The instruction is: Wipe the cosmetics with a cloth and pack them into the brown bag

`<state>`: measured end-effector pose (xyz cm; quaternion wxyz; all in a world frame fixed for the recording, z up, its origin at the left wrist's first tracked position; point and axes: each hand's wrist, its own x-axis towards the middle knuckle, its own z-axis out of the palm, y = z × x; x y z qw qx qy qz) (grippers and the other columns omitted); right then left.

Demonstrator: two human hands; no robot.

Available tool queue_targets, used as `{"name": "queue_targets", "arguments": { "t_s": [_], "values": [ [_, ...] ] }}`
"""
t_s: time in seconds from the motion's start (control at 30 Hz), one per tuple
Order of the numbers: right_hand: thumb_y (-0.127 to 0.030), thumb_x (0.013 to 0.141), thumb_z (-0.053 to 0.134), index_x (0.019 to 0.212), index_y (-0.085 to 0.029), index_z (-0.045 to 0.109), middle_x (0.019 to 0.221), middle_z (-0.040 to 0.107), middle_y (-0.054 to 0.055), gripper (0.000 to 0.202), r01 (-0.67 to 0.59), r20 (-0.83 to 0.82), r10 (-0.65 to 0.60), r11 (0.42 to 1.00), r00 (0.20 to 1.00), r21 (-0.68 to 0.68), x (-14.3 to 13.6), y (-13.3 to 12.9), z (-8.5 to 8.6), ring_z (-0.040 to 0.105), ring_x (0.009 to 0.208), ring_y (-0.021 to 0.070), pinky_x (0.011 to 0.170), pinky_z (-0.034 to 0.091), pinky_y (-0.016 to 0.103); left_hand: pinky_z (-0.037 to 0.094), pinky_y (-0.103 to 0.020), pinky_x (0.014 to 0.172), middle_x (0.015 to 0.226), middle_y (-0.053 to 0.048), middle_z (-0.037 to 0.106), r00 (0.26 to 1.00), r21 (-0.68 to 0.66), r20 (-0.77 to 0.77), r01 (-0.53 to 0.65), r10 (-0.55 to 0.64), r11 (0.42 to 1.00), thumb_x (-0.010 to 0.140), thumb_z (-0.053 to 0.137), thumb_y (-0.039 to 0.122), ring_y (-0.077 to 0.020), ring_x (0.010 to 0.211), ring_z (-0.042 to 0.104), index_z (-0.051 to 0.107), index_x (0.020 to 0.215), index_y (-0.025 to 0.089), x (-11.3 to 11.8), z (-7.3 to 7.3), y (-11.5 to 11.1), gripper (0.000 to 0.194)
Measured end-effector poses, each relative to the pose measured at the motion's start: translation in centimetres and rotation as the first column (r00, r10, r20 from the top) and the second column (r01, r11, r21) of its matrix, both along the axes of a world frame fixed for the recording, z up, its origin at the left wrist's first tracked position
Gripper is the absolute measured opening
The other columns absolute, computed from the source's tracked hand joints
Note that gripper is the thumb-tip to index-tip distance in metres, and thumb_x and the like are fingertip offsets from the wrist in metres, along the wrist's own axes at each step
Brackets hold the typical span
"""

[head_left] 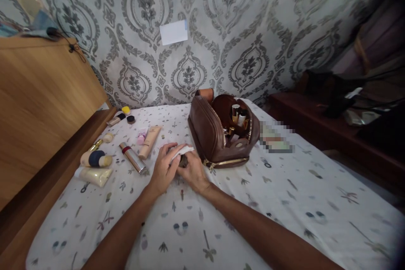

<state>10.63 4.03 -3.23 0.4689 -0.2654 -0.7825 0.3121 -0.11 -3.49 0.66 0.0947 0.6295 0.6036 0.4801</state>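
My left hand and my right hand meet over the patterned sheet, just left of a brown cosmetic bag. Pinched under the left fingers is a folded white wipe, either tissue or cloth. My right hand closes around a small dark object, mostly covered by the fingers, so its kind is unclear. The bag stands unzipped, with several small bottles inside. Nearest on the left lie a beige tube and a metallic tube with a red band.
Farther left lie a small pink bottle, a dark round lid, a yellow item, a dark-banded bottle and a pale tube. A wooden cabinet borders the left; a blurred patch lies beyond the bag.
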Motion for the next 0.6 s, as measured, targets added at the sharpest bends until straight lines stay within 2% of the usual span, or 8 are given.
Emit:
{"name": "queue_targets", "arguments": {
  "t_s": [0.1,0.17,0.23,0.3,0.4,0.5,0.6],
  "values": [
    [-0.023,0.073,0.073,0.106,-0.020,0.066,0.104,0.066,0.010,0.034,-0.095,-0.026,0.095,0.995,0.995,0.026,0.2,-0.3,0.6,0.060,0.101,0.0273,0.090,0.051,0.041,0.037,-0.040,0.110,0.122,-0.010,0.064,0.985,-0.006,0.169,0.014,-0.013,1.000,0.098,0.043,0.035,-0.0236,0.122,0.054,0.064,0.126,0.021,-0.5,0.2,0.4,0.038],
    [-0.025,0.073,0.076,0.111,-0.021,0.065,0.106,0.067,0.009,0.040,-0.176,-0.079,0.176,0.984,0.981,0.011,0.2,-0.3,0.9,0.061,0.102,0.0263,0.091,0.050,0.040,0.037,-0.038,0.111,0.121,-0.008,0.067,0.945,-0.048,0.324,-0.036,0.050,0.998,0.094,0.049,0.039,-0.0237,0.122,0.055,0.067,0.119,0.020,-0.9,0.2,0.5,0.036],
    [-0.028,0.075,0.077,0.115,-0.022,0.065,0.110,0.068,0.008,0.043,-0.229,-0.147,0.222,0.973,0.964,-0.035,0.3,-0.3,1.0,0.062,0.105,0.0249,0.094,0.050,0.039,0.042,-0.035,0.106,0.115,-0.007,0.070,0.862,-0.125,0.485,-0.101,0.150,0.987,0.090,0.057,0.045,-0.0238,0.117,0.060,0.071,0.109,0.020,-1.2,0.1,0.6,0.035],
    [-0.032,0.075,0.078,0.117,-0.023,0.065,0.111,0.068,0.008,0.045,-0.240,-0.209,0.215,0.965,0.954,-0.102,0.3,-0.3,0.9,0.063,0.105,0.0237,0.096,0.049,0.039,0.049,-0.031,0.096,0.104,-0.005,0.073,0.757,-0.182,0.611,-0.149,0.231,0.972,0.084,0.063,0.050,-0.0231,0.107,0.065,0.073,0.098,0.020,-1.3,-0.1,0.7,0.034],
    [-0.036,0.074,0.080,0.116,-0.022,0.066,0.112,0.068,0.007,0.047,-0.214,-0.254,0.166,0.961,0.953,-0.177,0.4,-0.1,0.9,0.063,0.106,0.0233,0.098,0.048,0.038,0.052,-0.028,0.088,0.095,-0.004,0.075,0.612,-0.198,0.751,-0.150,0.249,0.969,0.079,0.069,0.053,-0.0217,0.102,0.067,0.074,0.090,0.020,-1.1,-0.4,0.9,0.035],
    [-0.038,0.074,0.080,0.118,-0.024,0.066,0.118,0.067,0.008,0.049,-0.222,-0.260,0.170,0.958,0.951,-0.183,0.6,-0.1,0.9,0.061,0.113,0.0240,0.104,0.045,0.039,0.054,-0.027,0.080,0.091,-0.006,0.075,0.473,-0.202,0.859,-0.036,0.195,0.979,0.074,0.073,0.056,-0.0214,0.094,0.069,0.073,0.091,0.017,-0.6,-0.3,1.1,0.043],
    [-0.040,0.076,0.078,0.124,-0.025,0.063,0.130,0.061,0.009,0.052,-0.254,-0.243,0.205,0.948,0.948,-0.192,0.8,-0.1,1.0,0.055,0.124,0.0251,0.109,0.041,0.040,0.051,-0.024,0.053,0.080,-0.005,0.074,0.371,-0.188,0.920,0.132,0.128,0.973,0.067,0.076,0.061,-0.0168,0.064,0.066,0.071,0.089,0.016,-0.2,0.1,1.0,0.051]
  ]
}}
